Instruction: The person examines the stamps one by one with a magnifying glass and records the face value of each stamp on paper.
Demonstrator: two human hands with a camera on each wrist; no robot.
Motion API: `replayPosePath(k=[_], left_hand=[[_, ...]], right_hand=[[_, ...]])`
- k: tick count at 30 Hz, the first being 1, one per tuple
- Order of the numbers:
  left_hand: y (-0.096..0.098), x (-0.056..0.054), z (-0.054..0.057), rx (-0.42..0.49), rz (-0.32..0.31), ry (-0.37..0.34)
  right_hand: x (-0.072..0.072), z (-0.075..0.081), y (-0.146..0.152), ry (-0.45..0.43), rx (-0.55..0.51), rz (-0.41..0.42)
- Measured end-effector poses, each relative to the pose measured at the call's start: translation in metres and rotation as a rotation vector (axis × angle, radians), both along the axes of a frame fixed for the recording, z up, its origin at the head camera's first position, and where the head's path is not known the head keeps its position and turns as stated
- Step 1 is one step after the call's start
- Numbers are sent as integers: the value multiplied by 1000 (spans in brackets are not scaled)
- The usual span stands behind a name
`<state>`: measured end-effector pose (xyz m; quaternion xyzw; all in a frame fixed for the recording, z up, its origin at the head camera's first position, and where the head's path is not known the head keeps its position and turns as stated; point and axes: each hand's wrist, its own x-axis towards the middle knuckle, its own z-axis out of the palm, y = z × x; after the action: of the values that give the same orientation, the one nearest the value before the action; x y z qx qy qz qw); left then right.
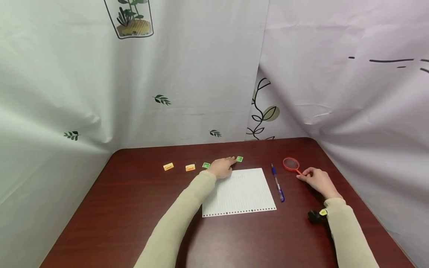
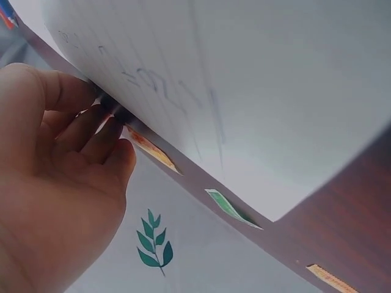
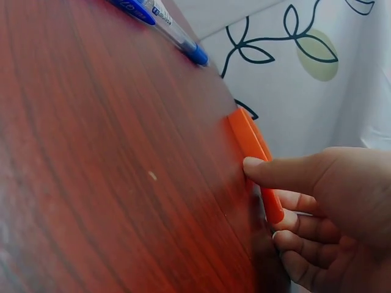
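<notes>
My left hand [image 1: 222,168] reaches over the top edge of a lined sheet of paper [image 1: 239,191], its fingertips right at a small green card [image 1: 239,159]. The left wrist view shows its fingers slightly bent; handwriting runs along the paper [image 2: 183,91], and an orange card [image 2: 153,149] lies just beyond the fingertips. On the right, my right hand [image 1: 317,181] pinches the handle of a red magnifying glass [image 1: 291,164] between thumb and fingers. In the right wrist view the orange-red handle [image 3: 256,165] shows, while the lens is hidden.
A blue pen [image 1: 277,182] lies between the paper and the magnifying glass. Two orange cards [image 1: 168,166] and another green card [image 1: 206,165] are in a row left of my left hand. A patterned white curtain [image 1: 187,74] surrounds the dark red table [image 1: 134,204].
</notes>
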<state>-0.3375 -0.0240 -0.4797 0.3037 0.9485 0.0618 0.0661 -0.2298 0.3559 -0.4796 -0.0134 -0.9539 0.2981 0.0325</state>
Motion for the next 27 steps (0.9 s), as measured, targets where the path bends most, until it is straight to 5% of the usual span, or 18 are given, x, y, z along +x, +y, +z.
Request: replayPosePath(k=[9, 27], left_hand=[[3, 3, 2, -54, -9, 26], [-1, 14, 10, -153, -47, 24]], right_hand=[[2, -1, 2, 5, 3, 4], [8, 8, 0, 199, -14, 11]])
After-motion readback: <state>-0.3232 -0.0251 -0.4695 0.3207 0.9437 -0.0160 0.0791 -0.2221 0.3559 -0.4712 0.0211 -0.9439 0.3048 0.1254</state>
